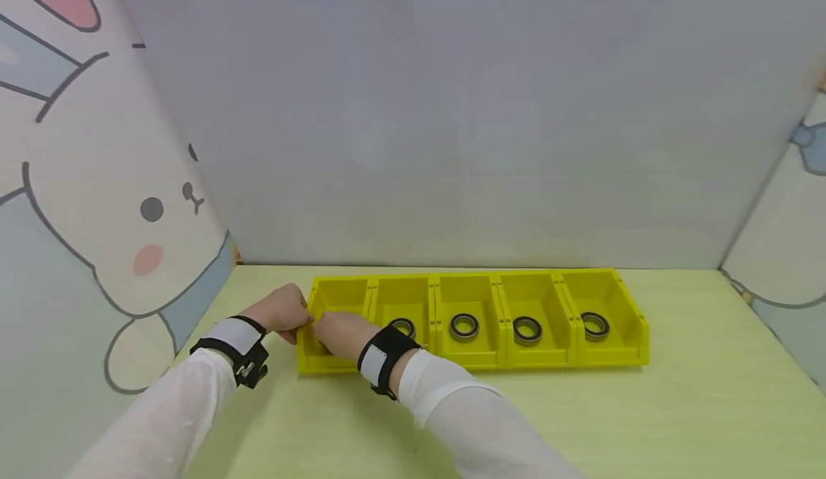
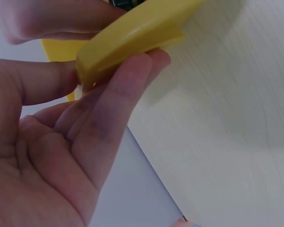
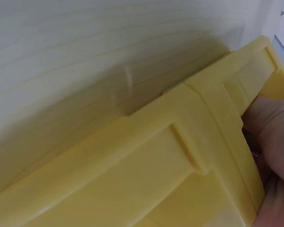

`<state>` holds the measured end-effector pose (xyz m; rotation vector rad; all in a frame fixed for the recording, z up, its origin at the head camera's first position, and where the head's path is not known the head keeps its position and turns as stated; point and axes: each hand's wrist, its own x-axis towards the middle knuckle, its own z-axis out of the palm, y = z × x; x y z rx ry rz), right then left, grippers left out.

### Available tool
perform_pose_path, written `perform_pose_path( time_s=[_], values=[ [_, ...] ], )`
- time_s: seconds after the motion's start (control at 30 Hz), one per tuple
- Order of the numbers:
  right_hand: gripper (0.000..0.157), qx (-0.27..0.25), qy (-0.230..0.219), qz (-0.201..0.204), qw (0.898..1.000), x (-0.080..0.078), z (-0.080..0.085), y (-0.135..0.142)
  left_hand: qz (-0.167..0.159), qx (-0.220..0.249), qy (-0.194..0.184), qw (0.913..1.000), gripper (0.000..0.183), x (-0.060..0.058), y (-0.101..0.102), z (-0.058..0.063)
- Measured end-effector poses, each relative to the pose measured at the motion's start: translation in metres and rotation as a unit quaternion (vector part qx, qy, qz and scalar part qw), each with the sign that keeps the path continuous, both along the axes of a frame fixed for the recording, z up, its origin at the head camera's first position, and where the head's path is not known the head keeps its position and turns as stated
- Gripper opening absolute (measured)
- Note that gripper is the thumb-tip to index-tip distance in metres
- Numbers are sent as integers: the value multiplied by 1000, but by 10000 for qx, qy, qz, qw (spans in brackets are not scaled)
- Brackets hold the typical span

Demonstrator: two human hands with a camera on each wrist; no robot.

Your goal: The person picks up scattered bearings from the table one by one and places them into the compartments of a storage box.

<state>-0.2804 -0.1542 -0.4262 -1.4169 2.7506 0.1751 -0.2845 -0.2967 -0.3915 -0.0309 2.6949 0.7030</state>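
A row of joined yellow bins stands on the table. My left hand is at the row's left end, its thumb and fingers pinching the side wall of the end bin. My right hand reaches into that leftmost bin; its fingertips are hidden in the head view and mostly out of sight in the right wrist view, so what they hold is unclear. Beside the wall, a small dark part shows at the top edge of the left wrist view.
Black-and-silver ring bearings lie in the other bins, one in each: second, middle, fourth and right-end. A grey back wall rises behind the table. A rabbit-printed panel stands at the left.
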Motion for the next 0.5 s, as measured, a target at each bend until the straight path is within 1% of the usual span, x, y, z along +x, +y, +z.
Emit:
perform_pose_path(
  time_s=[0.13, 0.23, 0.37, 0.4, 0.43, 0.5],
  values=[
    [10, 9, 30, -49, 10000, -3, -1, 3, -19, -22, -11, 10000, 20, -2, 4, 0],
    [10, 64, 54, 48, 10000, -5, -3, 4, 56, -2, -39, 10000, 16, -1, 4, -2],
    [10, 69, -54, 146, 9999, -9, 2, 9, 0, 83, -3, 10000, 16, 1, 4, -2],
    [11, 52, -15, 203, 9998, -10, 5, 11, -17, 78, 15, 10000, 16, 2, 3, -2],
    [14, 36, 43, 297, 9995, -11, 9, 14, -14, 75, 27, 10000, 17, 3, 3, -2],
    [28, 15, 268, 447, 9986, -10, 21, 23, -18, 22, 63, 10000, 18, 4, 1, -1]
  ],
)
